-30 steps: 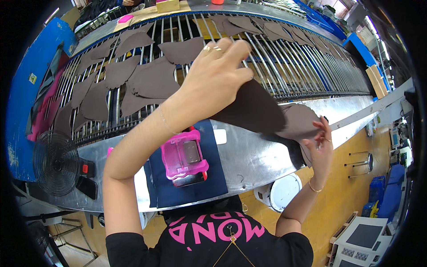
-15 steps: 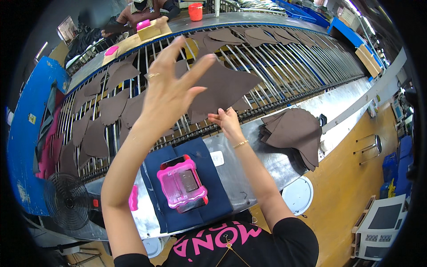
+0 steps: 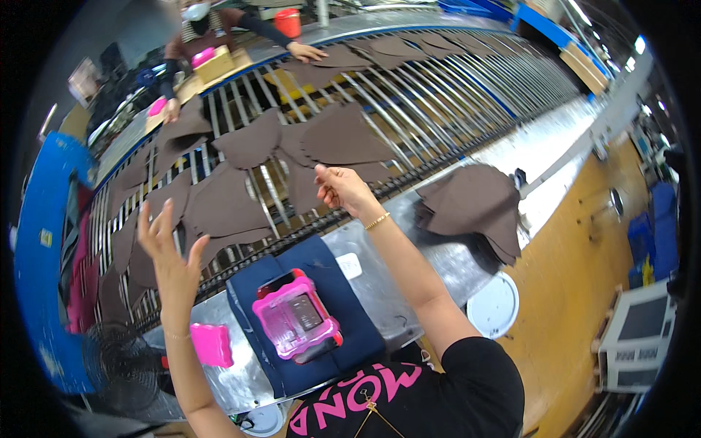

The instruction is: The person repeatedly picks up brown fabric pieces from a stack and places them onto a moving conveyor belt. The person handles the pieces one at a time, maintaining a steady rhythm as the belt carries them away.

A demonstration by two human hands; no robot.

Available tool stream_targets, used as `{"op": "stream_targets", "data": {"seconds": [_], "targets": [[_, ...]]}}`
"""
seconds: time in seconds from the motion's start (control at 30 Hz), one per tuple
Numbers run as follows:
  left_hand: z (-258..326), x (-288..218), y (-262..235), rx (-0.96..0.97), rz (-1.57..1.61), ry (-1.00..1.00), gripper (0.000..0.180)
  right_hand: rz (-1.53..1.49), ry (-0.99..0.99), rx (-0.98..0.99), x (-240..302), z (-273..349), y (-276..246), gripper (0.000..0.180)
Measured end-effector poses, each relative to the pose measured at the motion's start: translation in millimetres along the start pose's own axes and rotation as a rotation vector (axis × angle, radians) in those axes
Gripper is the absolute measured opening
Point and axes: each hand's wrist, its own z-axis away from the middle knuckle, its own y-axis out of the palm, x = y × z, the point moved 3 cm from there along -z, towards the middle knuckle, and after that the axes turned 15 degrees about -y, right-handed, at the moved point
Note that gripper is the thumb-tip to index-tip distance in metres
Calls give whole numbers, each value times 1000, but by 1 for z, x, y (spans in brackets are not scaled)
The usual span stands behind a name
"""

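Note:
My left hand (image 3: 173, 248) is open, its fingers spread in the air over the near left side of a rack of metal bars (image 3: 423, 120). Below and beside it lie flat brown cut pieces (image 3: 226, 201) of thin sheet material. Farther right, my right hand (image 3: 345, 191) has its fingers curled in, with nothing showing in them. It hovers just off the lower edge of a brown cut piece (image 3: 343, 139), which rests flat on the bars and overlaps other pieces. A fanned stack of similar brown pieces (image 3: 475, 208) lies on the metal table right of my right forearm.
A pink tray (image 3: 292, 321) sits on a dark blue cloth (image 3: 343, 292) near me, with a pink scalloped block (image 3: 212, 345) to its left. Across the rack, a co-worker's hands (image 3: 307, 52) touch brown pieces. A fan (image 3: 120, 361) stands at the left.
The brown piece at my right hand now lies flat on the bars. My left hand has swung down and left; my right hand has left the piece. The co-worker has reached onto the rack.

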Motion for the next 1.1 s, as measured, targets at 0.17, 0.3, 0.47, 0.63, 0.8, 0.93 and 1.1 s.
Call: {"op": "stream_targets", "data": {"seconds": [0.17, 0.3, 0.47, 0.63, 0.8, 0.93, 1.1], "targets": [[29, 15, -2, 14, 124, -116, 71, 998, -421, -418, 83, 117, -86, 26], [44, 9, 6, 83, 153, -152, 73, 1820, -263, -897, 115, 221, -202, 37], [59, 1, 8, 140, 231, -176, 73, 1742, 81, -1024, 104, 265, -248, 62], [67, -4, 2, 153, 242, -141, 73, 1858, 155, -1007, 117, 260, -243, 56], [76, 1, -14, 142, 149, -144, 73, 1709, 262, -754, 140, 269, -238, 52], [81, 3, -14, 178, 229, -184, 74, 1561, 118, -572, 163, 272, -191, 37], [82, -20, -4, 175, 181, -42, 77, 1359, -186, -471, 190, 252, -75, 27]]}}
